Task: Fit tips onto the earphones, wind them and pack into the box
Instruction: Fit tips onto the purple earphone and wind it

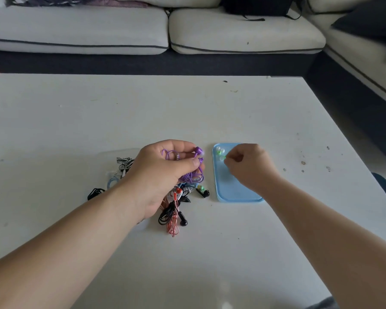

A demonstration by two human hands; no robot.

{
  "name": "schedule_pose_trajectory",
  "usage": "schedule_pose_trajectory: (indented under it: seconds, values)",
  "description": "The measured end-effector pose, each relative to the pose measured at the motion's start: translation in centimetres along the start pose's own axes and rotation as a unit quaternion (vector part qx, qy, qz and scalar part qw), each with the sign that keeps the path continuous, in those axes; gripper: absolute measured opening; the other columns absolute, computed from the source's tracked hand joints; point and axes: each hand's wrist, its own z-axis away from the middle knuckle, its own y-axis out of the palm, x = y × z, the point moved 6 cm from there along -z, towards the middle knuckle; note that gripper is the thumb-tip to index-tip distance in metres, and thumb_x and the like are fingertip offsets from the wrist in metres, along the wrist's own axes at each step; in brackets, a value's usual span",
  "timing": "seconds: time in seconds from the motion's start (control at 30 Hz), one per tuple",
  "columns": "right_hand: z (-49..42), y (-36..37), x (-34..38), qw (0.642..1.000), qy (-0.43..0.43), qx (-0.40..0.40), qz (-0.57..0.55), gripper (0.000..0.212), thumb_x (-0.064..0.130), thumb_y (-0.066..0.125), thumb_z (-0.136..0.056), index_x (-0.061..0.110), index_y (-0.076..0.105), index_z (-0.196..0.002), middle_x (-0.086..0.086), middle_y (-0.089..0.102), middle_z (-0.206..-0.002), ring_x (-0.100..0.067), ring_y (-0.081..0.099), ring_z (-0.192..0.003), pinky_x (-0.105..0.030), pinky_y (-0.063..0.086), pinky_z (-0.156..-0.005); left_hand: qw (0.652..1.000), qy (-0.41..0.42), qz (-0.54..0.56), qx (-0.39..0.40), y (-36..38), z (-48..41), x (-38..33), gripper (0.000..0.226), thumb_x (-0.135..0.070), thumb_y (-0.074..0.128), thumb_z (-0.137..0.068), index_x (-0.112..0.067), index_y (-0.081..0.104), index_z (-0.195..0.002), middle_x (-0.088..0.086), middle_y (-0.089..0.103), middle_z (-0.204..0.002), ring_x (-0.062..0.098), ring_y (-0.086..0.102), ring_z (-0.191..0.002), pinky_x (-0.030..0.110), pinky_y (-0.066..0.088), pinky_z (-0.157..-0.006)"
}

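My left hand point(165, 168) is shut on a bundle of purple earphones point(193, 175), with both purple earbuds sticking out past my fingertips and the cord hanging below. My right hand point(247, 166) hovers over a light blue lid point(234, 188), its thumb and forefinger pinched at a small green ear tip point(224, 157). A few white and green ear tips point(220, 150) lie in the lid's far left corner. Under my left hand sits a tangled pile of earphones point(174, 208) in black, orange, white and blue. A clear plastic box point(118, 157) lies mostly hidden behind my left wrist.
Everything lies on a white table point(187, 108) with small marks and crumbs near its right edge. A grey sofa point(143, 30) runs behind the table, and a dark bag point(256, 5) rests on it.
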Motion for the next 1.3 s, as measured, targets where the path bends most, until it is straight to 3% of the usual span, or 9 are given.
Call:
schedule_pose_trajectory:
  seconds: [0.13, 0.2, 0.3, 0.4, 0.5, 0.6, 0.8, 1.07, 1.3]
  values:
    - [-0.4, 1.9, 0.8, 0.998, -0.035, 0.007, 0.048, 0.028, 0.016, 0.056, -0.097, 0.025, 0.074, -0.117, 0.001, 0.067, -0.086, -0.024, 0.063, -0.077, -0.035, 0.056, -0.078, 1.000, -0.003, 0.013, 0.001, -0.3, 0.0, -0.1, 0.025, 0.013, 0.070, -0.089, -0.001, 0.073, -0.109, 0.015, 0.079, -0.100, 0.033, 0.077, -0.095, 0.026, 0.061, -0.071]
    - [-1.0, 2.3, 0.9, 0.996, -0.042, -0.005, 0.082, 0.024, 0.013, 0.053, -0.096, 0.019, 0.076, -0.104, -0.003, 0.068, -0.082, -0.026, 0.059, -0.071, -0.035, 0.054, -0.071, 1.000, -0.002, 0.015, 0.004, -0.4, 0.1, -0.2, 0.024, 0.012, 0.070, -0.089, -0.001, 0.073, -0.109, 0.017, 0.079, -0.100, 0.036, 0.076, -0.098, 0.026, 0.061, -0.072]
    - [-1.5, 2.7, 0.8, 0.993, -0.035, -0.034, 0.106, 0.021, 0.007, 0.050, -0.088, 0.005, 0.070, -0.083, -0.008, 0.055, -0.066, -0.025, 0.041, -0.057, -0.031, 0.037, -0.054, 1.000, -0.003, 0.013, 0.007, -0.6, 0.3, -0.2, 0.023, 0.011, 0.071, -0.089, 0.000, 0.073, -0.109, 0.017, 0.079, -0.099, 0.036, 0.076, -0.098, 0.027, 0.061, -0.073]
    - [-1.4, 2.4, 1.1, 0.993, -0.049, -0.048, 0.096, 0.020, 0.008, 0.050, -0.088, 0.010, 0.068, -0.079, -0.007, 0.058, -0.072, -0.025, 0.046, -0.058, -0.032, 0.043, -0.055, 1.000, -0.003, 0.020, 0.009, -0.9, 0.2, -0.1, 0.024, 0.012, 0.070, -0.089, 0.001, 0.073, -0.110, 0.016, 0.079, -0.100, 0.032, 0.077, -0.095, 0.026, 0.061, -0.072]
    - [-0.6, 1.4, 2.9, 0.995, -0.077, -0.059, 0.016, 0.016, 0.011, 0.059, -0.092, 0.018, 0.072, -0.085, 0.003, 0.065, -0.072, -0.019, 0.056, -0.058, -0.027, 0.046, -0.057, 1.000, 0.002, 0.013, 0.004, -1.4, 0.0, -0.4, 0.025, 0.010, 0.072, -0.089, -0.001, 0.073, -0.112, 0.016, 0.079, -0.100, 0.030, 0.078, -0.095, 0.027, 0.061, -0.074]
    - [1.0, 0.4, 4.8, 0.988, -0.046, -0.015, -0.148, 0.010, 0.009, 0.069, -0.090, 0.017, 0.075, -0.088, 0.001, 0.074, -0.072, -0.019, 0.072, -0.066, -0.028, 0.059, -0.068, 1.000, 0.010, 0.021, -0.005, -1.7, 0.0, -1.0, 0.029, 0.010, 0.073, -0.087, -0.003, 0.072, -0.113, 0.014, 0.079, -0.103, 0.026, 0.079, -0.093, 0.030, 0.062, -0.074]
    - [4.2, -0.2, 6.8, 0.898, 0.037, 0.112, -0.424, 0.024, -0.007, 0.078, -0.082, -0.001, 0.072, -0.105, -0.023, 0.075, -0.088, -0.031, 0.074, -0.076, -0.030, 0.061, -0.072, 0.998, 0.017, 0.054, -0.019, -2.0, 0.1, -1.6, 0.035, 0.012, 0.073, -0.087, -0.004, 0.068, -0.117, 0.015, 0.079, -0.101, 0.024, 0.078, -0.081, 0.031, 0.063, -0.069]
    - [5.1, 0.5, 7.7, 0.854, 0.043, 0.191, -0.483, 0.021, -0.011, 0.072, -0.083, -0.008, 0.072, -0.104, -0.022, 0.073, -0.091, -0.027, 0.072, -0.074, -0.029, 0.060, -0.070, 0.998, 0.041, 0.020, -0.035, -2.1, 0.0, -1.8, 0.035, 0.003, 0.079, -0.085, -0.013, 0.073, -0.115, 0.007, 0.080, -0.101, 0.025, 0.078, -0.094, 0.035, 0.061, -0.081]
    - [4.9, 0.4, 7.5, 0.839, 0.048, 0.199, -0.503, 0.022, -0.011, 0.067, -0.088, -0.011, 0.070, -0.109, -0.025, 0.072, -0.093, -0.026, 0.073, -0.076, -0.029, 0.061, -0.070, 0.998, 0.049, 0.007, -0.039, -2.4, -0.2, -1.9, 0.035, 0.003, 0.079, -0.084, -0.015, 0.073, -0.113, 0.006, 0.080, -0.100, 0.025, 0.078, -0.096, 0.037, 0.060, -0.086]
